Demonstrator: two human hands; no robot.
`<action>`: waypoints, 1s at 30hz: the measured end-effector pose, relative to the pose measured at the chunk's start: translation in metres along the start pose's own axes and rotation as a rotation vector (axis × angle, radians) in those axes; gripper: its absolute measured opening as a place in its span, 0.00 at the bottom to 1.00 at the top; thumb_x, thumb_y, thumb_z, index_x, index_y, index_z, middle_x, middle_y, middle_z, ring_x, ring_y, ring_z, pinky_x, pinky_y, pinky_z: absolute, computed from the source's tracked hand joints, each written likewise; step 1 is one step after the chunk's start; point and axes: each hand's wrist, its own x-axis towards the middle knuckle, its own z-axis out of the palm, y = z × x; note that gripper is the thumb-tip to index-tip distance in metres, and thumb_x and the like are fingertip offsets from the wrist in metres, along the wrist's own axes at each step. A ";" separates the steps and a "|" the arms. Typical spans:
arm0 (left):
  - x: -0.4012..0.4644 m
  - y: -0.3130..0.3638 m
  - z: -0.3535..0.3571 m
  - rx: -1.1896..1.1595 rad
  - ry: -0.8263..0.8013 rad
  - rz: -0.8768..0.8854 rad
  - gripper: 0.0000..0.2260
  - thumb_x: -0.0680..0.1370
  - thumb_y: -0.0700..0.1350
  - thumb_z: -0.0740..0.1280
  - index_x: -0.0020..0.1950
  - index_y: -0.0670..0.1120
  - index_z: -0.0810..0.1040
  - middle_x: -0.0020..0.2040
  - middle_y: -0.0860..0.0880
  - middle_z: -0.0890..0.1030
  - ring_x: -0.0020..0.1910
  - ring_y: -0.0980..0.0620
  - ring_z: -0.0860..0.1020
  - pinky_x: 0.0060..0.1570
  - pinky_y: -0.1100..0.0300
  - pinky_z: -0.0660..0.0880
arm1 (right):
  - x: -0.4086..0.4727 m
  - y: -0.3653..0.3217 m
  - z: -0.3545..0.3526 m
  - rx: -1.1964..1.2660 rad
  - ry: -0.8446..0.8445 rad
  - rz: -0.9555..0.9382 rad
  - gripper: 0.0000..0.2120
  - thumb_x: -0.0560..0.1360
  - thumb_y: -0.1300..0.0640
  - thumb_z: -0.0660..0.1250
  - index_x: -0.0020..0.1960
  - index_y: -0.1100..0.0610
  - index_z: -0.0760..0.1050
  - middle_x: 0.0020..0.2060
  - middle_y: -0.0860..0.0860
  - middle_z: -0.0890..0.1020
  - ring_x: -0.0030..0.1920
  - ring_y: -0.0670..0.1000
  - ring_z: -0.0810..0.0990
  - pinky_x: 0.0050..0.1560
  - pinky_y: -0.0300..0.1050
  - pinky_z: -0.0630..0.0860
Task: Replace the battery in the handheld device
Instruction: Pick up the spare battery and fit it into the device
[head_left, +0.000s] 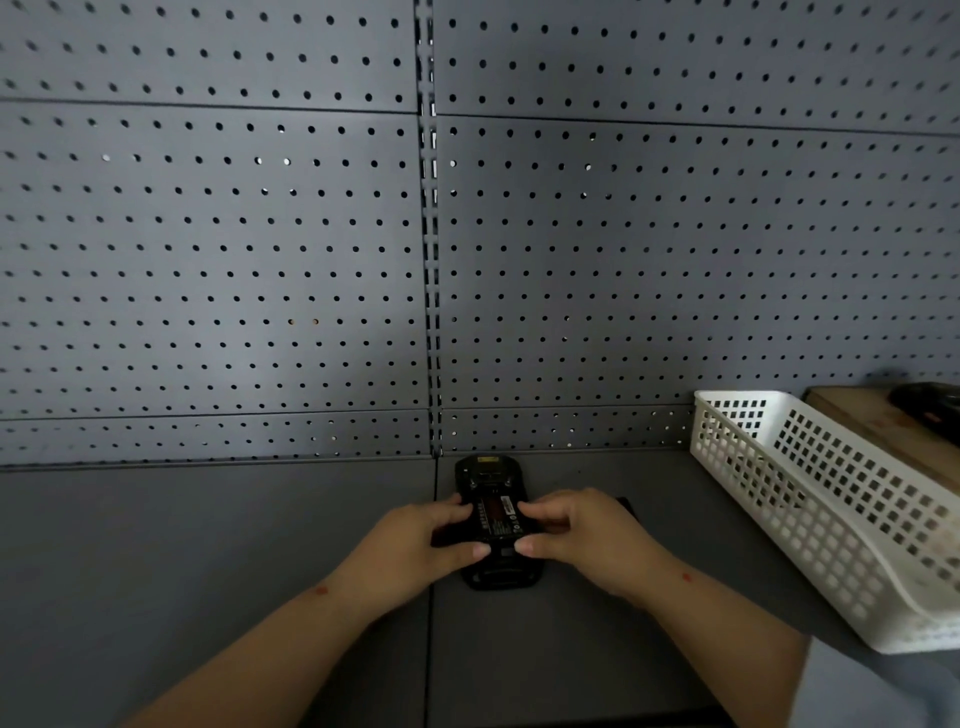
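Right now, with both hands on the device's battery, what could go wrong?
1. The left hand and right hand pinch the battery by fingertips only; it might slip or seat crooked in the handheld device.
2. A dark flat piece, perhaps the cover, lies half hidden behind the right hand and could get knocked towards the white basket.

Left hand (415, 540): bare, no glove, ring or watch visible.
Right hand (582, 535): bare, no glove, ring or watch visible.
Forearms: both bare, uncovered up to frame edge.
Markings: small red mark on each forearm, just behind the wrist.
Clothing: pale grey fabric at lower right corner, garment type unclear.
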 end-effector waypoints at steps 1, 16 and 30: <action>0.000 -0.001 0.000 0.007 -0.004 0.004 0.25 0.72 0.50 0.68 0.67 0.48 0.68 0.71 0.49 0.66 0.68 0.61 0.63 0.65 0.69 0.57 | 0.001 0.001 0.000 0.001 0.007 -0.004 0.23 0.72 0.56 0.70 0.66 0.56 0.73 0.62 0.51 0.79 0.56 0.41 0.75 0.47 0.20 0.67; 0.001 -0.004 0.002 0.034 0.049 0.004 0.23 0.72 0.49 0.68 0.66 0.48 0.69 0.70 0.49 0.69 0.66 0.59 0.68 0.64 0.68 0.61 | 0.001 0.005 0.006 -0.025 0.047 0.000 0.22 0.71 0.54 0.72 0.64 0.54 0.75 0.54 0.53 0.80 0.56 0.49 0.78 0.60 0.40 0.71; -0.001 -0.005 0.006 0.015 0.085 0.047 0.08 0.75 0.48 0.64 0.51 0.51 0.80 0.59 0.55 0.78 0.59 0.73 0.65 0.50 0.84 0.60 | -0.003 -0.002 0.007 -0.338 0.007 -0.108 0.18 0.79 0.51 0.59 0.66 0.55 0.73 0.61 0.51 0.75 0.60 0.46 0.74 0.54 0.25 0.64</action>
